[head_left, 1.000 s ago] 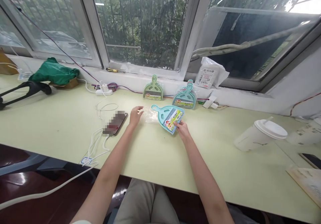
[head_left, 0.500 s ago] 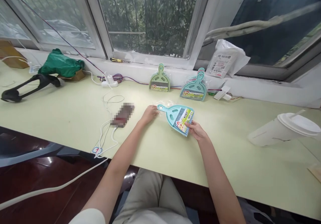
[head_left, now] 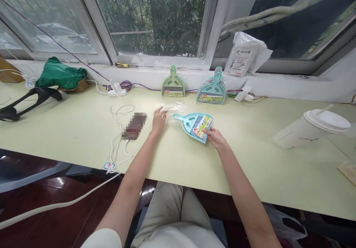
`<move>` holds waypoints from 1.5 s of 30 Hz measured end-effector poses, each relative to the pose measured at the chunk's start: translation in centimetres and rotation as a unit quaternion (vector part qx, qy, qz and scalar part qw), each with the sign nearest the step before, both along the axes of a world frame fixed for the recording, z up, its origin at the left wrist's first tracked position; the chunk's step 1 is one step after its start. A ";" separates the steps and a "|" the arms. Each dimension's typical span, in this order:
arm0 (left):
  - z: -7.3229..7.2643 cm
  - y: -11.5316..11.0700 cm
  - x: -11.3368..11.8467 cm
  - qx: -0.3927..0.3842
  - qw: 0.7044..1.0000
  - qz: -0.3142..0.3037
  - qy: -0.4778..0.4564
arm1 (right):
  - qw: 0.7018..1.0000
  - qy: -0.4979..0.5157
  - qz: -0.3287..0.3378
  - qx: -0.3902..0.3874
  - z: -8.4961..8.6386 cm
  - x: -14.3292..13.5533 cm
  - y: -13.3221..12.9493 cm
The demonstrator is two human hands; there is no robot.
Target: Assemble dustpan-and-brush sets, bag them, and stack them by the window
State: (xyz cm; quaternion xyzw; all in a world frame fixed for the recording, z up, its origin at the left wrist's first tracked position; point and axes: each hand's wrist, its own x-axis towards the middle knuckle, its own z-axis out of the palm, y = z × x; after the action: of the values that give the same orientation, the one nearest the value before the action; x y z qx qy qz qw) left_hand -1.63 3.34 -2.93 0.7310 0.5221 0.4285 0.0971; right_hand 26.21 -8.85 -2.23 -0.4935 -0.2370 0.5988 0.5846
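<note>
A green dustpan (head_left: 173, 85) stood upright at the back of the pale table (head_left: 172, 159). The light-blue dustpan set (head_left: 197, 125) was in front of the green dustpan and to its right, the handle pointing left, the printed label (head_left: 203, 125) facing up. The right hand (head_left: 218, 138), in front of the green dustpan and farther to its right, pinched the set by its wide edge. The left hand (head_left: 159, 122), in front of the green dustpan and slightly to its left, had its fingers spread near some clear plastic film (head_left: 178, 108) lying just in front of the green dustpan; whether it touched the film could not be told.

To the right of the green dustpan stood a teal stack of dustpans (head_left: 213, 88), then a white packet (head_left: 241, 57) higher up. A lidded white cup (head_left: 300, 131) was well to its right, nearer the person. To its left were a power strip (head_left: 117, 91) and, farther off, a green bag (head_left: 61, 73); a phone (head_left: 135, 125), partly pixelated, lay in front and to its left.
</note>
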 end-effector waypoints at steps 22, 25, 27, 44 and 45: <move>2.9 -5.9 6.7 0.026 0.986 -0.133 -0.102 | 0.987 0.080 -0.129 0.050 -0.1 -5.1 -1.0; 3.4 -5.9 6.3 0.007 0.982 -0.149 -0.114 | 0.991 0.063 -0.099 0.061 0.1 -5.4 -1.1; 3.5 -6.2 6.3 0.006 0.979 -0.164 -0.118 | 0.990 0.056 -0.100 0.076 0.1 -5.3 -1.1; 2.6 -3.9 7.2 -0.336 0.759 -0.266 -0.490 | 0.982 0.023 -0.146 0.121 0.4 -5.7 -0.7; 2.5 -4.2 7.4 -0.344 0.747 -0.290 -0.490 | 0.979 0.017 -0.158 0.127 0.5 -5.8 -0.7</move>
State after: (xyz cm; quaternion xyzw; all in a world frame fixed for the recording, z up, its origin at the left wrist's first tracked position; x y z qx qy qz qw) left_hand 5.73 -0.88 -0.47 0.4540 0.2776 0.4699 0.7043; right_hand 20.41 -9.57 -1.76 -0.4363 -0.2195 0.4723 0.7338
